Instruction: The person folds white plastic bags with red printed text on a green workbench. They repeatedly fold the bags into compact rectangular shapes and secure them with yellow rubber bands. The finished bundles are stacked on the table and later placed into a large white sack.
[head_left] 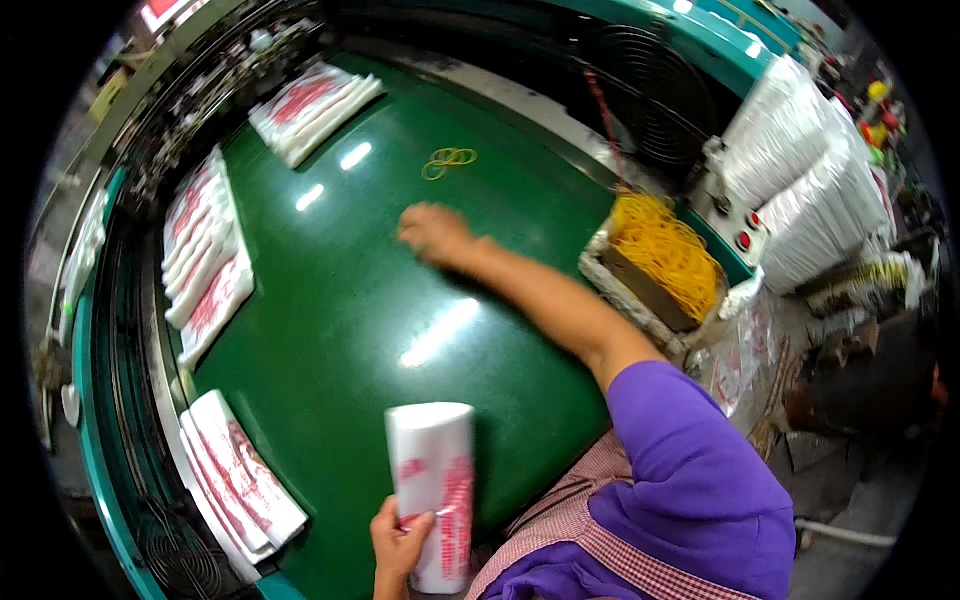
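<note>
A rolled bundle of white plastic bags with red print (432,450) stands out over the near edge of the green tabletop (340,260). My left hand (400,540) grips its lower part, thumb laid across the front. My right arm reaches forward over the middle of the table. At its end my right hand (437,236) is smeared by motion, so its fingers cannot be made out. Just beyond that hand, a few yellow rubber bands (450,160) lie loose on the green surface.
Flat stacks of printed white bags lie at the far left (315,110), left (208,255) and near left (240,475). On the right, a box (640,285) holds a heap of yellow rubber bands (665,250). Behind it are a button panel (735,225) and large white packs (800,170).
</note>
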